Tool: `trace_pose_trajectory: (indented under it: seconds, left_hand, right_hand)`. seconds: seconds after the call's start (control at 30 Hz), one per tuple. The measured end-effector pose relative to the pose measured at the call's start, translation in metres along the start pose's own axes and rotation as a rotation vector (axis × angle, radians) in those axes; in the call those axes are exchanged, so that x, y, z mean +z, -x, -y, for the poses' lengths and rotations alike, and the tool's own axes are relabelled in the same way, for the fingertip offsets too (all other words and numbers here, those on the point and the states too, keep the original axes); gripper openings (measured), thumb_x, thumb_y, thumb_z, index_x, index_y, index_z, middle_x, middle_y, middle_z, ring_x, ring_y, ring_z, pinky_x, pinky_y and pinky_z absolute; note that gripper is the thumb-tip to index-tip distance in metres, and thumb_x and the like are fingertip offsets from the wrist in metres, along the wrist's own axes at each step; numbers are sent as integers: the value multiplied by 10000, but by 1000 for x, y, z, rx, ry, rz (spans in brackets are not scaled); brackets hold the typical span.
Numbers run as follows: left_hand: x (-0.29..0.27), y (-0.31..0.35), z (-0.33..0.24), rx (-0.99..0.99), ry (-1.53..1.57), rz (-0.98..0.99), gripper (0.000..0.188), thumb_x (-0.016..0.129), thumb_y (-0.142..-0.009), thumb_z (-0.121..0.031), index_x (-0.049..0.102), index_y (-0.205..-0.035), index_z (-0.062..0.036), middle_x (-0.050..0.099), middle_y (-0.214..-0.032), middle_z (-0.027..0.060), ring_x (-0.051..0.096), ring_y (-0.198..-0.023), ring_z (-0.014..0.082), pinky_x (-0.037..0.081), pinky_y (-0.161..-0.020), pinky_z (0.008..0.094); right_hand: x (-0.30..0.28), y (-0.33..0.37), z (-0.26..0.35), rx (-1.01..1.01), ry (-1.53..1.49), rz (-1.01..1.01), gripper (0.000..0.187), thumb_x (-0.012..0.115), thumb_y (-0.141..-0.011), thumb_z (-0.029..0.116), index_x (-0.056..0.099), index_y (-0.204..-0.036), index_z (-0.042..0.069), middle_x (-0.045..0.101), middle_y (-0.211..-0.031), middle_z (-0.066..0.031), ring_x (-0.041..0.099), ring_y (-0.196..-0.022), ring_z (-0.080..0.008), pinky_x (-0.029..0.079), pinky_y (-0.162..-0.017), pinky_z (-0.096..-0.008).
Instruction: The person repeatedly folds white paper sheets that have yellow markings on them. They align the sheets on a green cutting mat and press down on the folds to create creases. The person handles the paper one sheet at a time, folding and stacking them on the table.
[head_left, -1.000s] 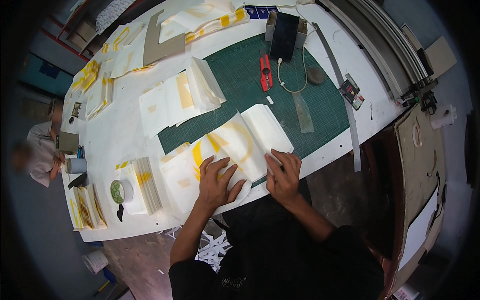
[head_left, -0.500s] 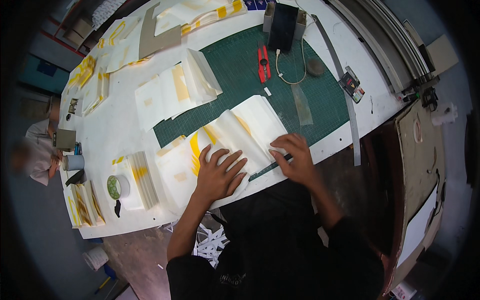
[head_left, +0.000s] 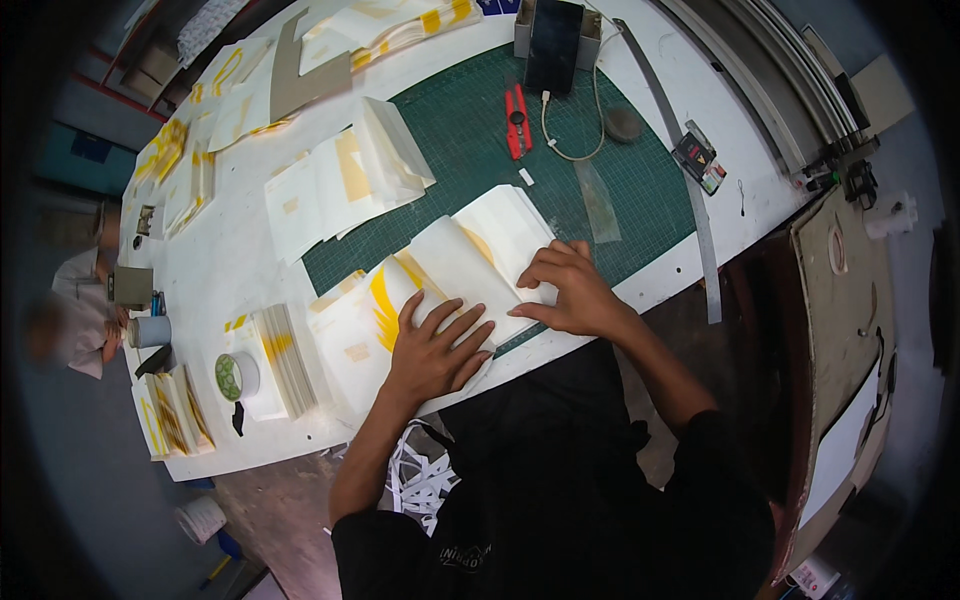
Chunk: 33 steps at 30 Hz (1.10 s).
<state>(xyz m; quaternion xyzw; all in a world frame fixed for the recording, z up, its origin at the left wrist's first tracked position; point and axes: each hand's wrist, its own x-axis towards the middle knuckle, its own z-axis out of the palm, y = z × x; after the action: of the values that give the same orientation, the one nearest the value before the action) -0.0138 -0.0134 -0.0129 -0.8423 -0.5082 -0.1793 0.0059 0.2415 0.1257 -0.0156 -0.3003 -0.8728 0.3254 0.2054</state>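
Note:
Several white paper sheets with yellow printed patterns (head_left: 335, 322) lie spread at the table's near edge. My left hand (head_left: 437, 345) lies flat on them with its fingers spread. To its right, a curled translucent sheet (head_left: 452, 252) bulges up against a stack of white sheets (head_left: 505, 222). My right hand (head_left: 568, 290) touches the stack's near right part. Its fingers are bent and its thumb stands apart from them near the lower edge. I see no sheet pinched between them. A green cutting mat (head_left: 460, 110) lies partly beneath the paper.
Red-handled cutters (head_left: 517, 122), a black phone (head_left: 556, 48) with a cable, and a steel ruler (head_left: 706, 255) lie beyond. Another paper stack (head_left: 345, 180) sits behind; a tape roll (head_left: 236, 376) and folded bundle (head_left: 285, 355) are left. Another person (head_left: 80, 300) is at the far left.
My right hand has shifted left and slightly up over the stack, its thumb and fingers now farther apart. My left hand stays nearly in place. The view has shifted slightly.

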Motion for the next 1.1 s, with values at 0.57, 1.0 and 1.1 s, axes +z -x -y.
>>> trace_pose_trajectory:
  seconds: [0.57,1.0,1.1]
  left_hand:
    - [0,-2,0,3,13,1,364,815,-888,-406,802,-1185,-195,728,-1329,-16,611,-1288,247,302,-1211,633]
    - [1,-3,1,-5,28,-5,340,822,-878,-398,805,-1144,-186,731,-1284,-13,613,-1270,255,309,-1211,643]
    - [1,-3,1,-5,30,-7,334,823,-877,-396,805,-1136,-186,731,-1277,-13,614,-1267,257,308,-1212,644]
  right_hand:
    - [-16,-10,-1,80,-113,117,413,976,-762,323,770,-1039,97,698,-951,7,631,-1024,-188,327,-1010,-386]
    - [-19,-8,-11,68,-215,110,248,880,-873,205,770,-1063,91,717,-959,-8,646,-990,-182,340,-982,-384]
    - [-15,-6,-14,40,-206,82,248,876,-877,213,771,-1064,88,718,-959,-11,647,-992,-183,342,-981,-382]
